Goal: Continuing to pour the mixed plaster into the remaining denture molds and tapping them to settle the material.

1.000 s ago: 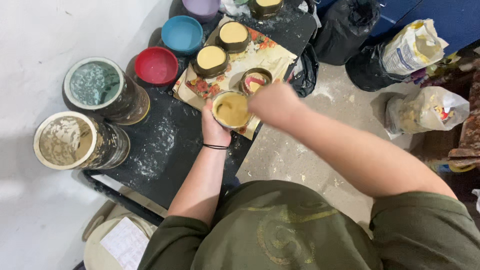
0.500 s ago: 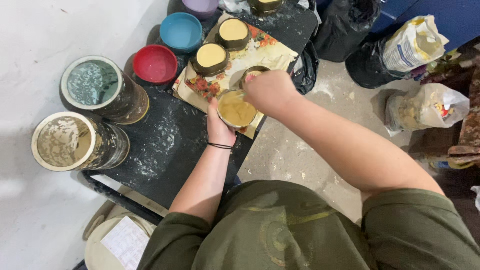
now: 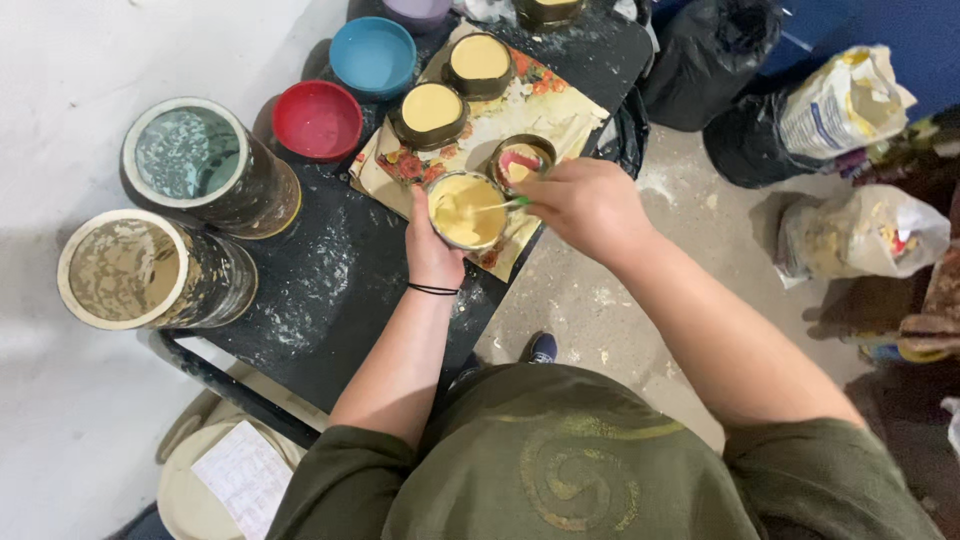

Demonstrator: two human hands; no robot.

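Left hand (image 3: 432,250): closed around the small pot of yellow mix (image 3: 466,211), steadying it on the patterned sheet (image 3: 545,105).
Right hand (image 3: 590,205): pinched shut on a thin stick (image 3: 497,206), whose tip is in the yellow mix.
Pink pot (image 3: 522,162): just beyond, only part filled, pink and yellow inside.
Two filled pots (image 3: 432,110): further up the sheet, level yellow surfaces, apparently done.
Red bowl (image 3: 318,120), blue bowl (image 3: 373,55): beside the sheet, both look empty.
Progress: judged roughly midway; two pots finished, two in hand.

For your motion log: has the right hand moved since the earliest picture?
Yes. The right hand drew back off the yellow-filled cup, toward the person, judged against the red bowl.
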